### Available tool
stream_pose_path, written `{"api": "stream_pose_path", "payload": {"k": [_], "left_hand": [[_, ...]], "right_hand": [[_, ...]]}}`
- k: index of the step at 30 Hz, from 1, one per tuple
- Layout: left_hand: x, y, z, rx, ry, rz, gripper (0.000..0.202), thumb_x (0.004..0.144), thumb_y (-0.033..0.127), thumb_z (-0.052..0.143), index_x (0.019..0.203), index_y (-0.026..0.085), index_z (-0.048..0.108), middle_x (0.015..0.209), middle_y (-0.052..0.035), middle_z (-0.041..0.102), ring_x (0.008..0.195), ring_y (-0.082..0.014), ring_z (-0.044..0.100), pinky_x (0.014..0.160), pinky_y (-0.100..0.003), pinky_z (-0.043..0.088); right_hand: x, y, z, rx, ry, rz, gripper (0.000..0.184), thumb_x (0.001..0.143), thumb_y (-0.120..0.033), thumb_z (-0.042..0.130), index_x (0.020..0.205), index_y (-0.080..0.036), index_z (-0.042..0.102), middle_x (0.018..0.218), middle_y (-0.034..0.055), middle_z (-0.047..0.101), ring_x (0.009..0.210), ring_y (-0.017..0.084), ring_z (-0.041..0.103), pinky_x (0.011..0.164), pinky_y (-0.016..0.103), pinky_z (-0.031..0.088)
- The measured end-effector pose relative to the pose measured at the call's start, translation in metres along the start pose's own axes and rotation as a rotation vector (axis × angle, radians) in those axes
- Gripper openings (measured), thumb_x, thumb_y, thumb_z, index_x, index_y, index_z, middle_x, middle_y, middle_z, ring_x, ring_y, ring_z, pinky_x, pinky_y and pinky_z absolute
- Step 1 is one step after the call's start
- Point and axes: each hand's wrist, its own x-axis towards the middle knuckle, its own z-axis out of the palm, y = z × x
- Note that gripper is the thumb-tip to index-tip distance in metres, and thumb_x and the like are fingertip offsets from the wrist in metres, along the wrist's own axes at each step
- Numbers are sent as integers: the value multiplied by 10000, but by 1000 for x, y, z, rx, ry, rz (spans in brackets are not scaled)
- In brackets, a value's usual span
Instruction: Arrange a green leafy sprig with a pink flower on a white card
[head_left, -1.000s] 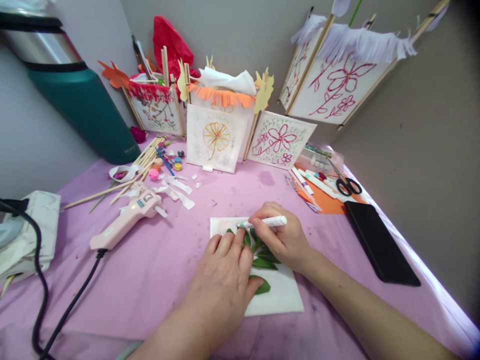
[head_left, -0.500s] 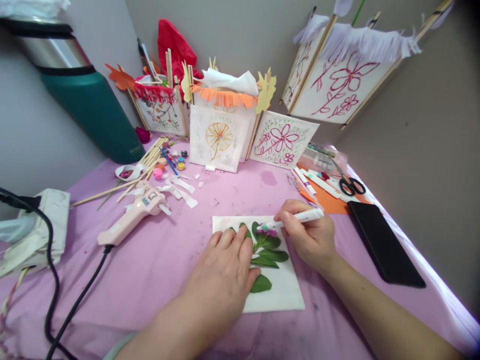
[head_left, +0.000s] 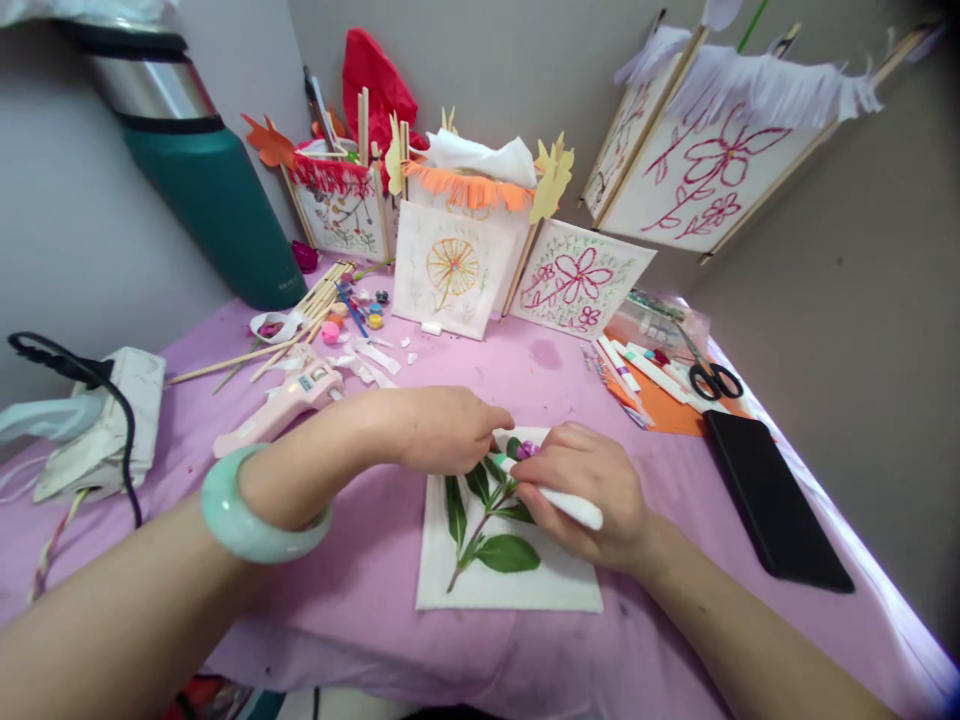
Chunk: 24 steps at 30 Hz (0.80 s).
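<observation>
A white paper square point(head_left: 555, 585) lies on the pink tablecloth in front of me, with a sprig of green leaves point(head_left: 480, 520) and a small purple flower point(head_left: 527, 449) on it. My right hand point(head_left: 592, 490) is closed round a white glue tube point(head_left: 574, 507), its tip down by the flower. My left hand point(head_left: 442, 428), a pale green bangle point(head_left: 247, 515) on its wrist, reaches in from the left; its fingers pinch together at the top of the sprig, touching the upper leaves.
A pink glue gun point(head_left: 289, 400) and wooden sticks point(head_left: 300, 320) lie left of the paper. Decorated paper lantern panels point(head_left: 450, 270) stand at the back beside a green flask point(head_left: 217, 210). Scissors point(head_left: 712, 378), markers and a black phone point(head_left: 776, 510) lie on the right.
My left hand lifted off the leaves and now reaches in from the left to pinch the sprig's top. The right hand turned the tube downward. The paper sits turned, sprig more upright.
</observation>
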Motion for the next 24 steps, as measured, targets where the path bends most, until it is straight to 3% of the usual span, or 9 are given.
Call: {"api": "stream_pose_path", "payload": {"k": [3,9,14,20,24], "left_hand": [[9,3,-12,94,-66,28,364,872,97,436,1177,182,615,952,-56,730,797,-190,662,650,-258,403],[17,10,-26,196,-179,87,298,895,126,432,1109,146,639,970,-82,725,769,-183,645,589,-264,353],[17,10,-26,219,-169,82,297,868,106,455,1088,146,651,936,-79,729,720,-177,627,567,-268,331],[14,10,-21,203,-96,67,300,867,97,485,1108,151,656,904,-72,735,662,-152,587,560,-255,306],[13,11,-20,171,-83,48,306,869,95,490,1119,150,658,886,-73,735,649,-150,575,564,-251,308]], "right_hand": [[-2,1,7,-111,-30,-79,43,839,-164,599,837,-179,638,622,23,624,584,160,515,562,315,372],[0,1,15,-170,35,-162,25,846,-154,623,828,-139,632,605,18,617,566,146,500,549,303,365],[0,2,16,-158,14,-126,18,850,-153,617,855,-136,622,612,27,624,583,156,492,553,306,370],[2,7,13,40,10,22,69,871,-110,545,884,-145,603,676,40,637,605,147,489,582,290,404],[4,6,10,79,6,33,83,860,-90,539,858,-148,598,663,37,621,599,145,480,579,285,394]]}}
